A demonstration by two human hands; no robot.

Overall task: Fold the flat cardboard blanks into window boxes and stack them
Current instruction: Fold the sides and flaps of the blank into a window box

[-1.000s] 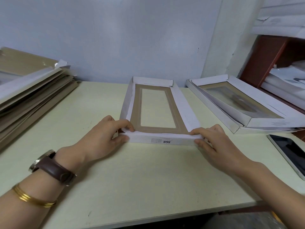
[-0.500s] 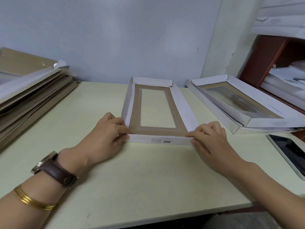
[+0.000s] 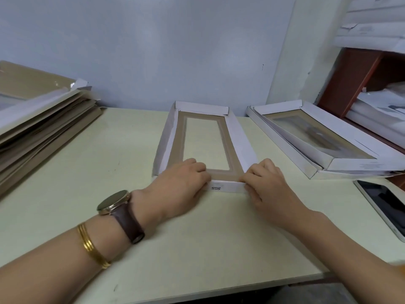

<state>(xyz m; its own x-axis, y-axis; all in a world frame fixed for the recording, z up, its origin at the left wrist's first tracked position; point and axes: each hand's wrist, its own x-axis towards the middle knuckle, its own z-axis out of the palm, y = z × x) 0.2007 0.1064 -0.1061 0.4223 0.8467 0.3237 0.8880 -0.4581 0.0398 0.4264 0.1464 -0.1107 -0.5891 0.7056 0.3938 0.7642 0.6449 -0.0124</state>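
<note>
While its long axis runs away from the person, both hands, left hand (image 3: 184, 183) and right hand (image 3: 266, 183), pinch the window box (image 3: 237, 137) by its near end flap (image 3: 228, 187).

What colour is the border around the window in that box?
Brown; the border shows best in the head view.

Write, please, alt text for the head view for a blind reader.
Left hand and right hand pinch the near wall of a window box on a table. Flat blanks lie stacked left; folded boxes and a touchscreen device right.
</note>
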